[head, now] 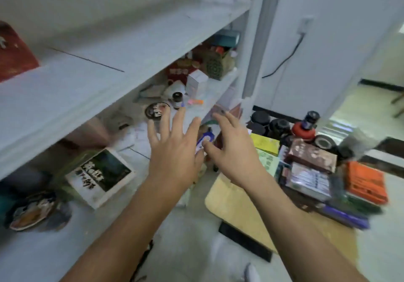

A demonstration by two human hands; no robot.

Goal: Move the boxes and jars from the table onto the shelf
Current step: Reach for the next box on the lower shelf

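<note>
Stacked coloured boxes (312, 157) and dark jars (281, 126) crowd the table's (231, 205) far edge; left hand (172, 150) and right hand (231, 152) hover spread, empty, before the cluttered shelf (91, 89).

Left hand (172, 150), right hand (232, 148): bare. Forearms (122, 227) bare, lower centre of frame. Right index nail (223, 111) looks dark; blurred.
</note>
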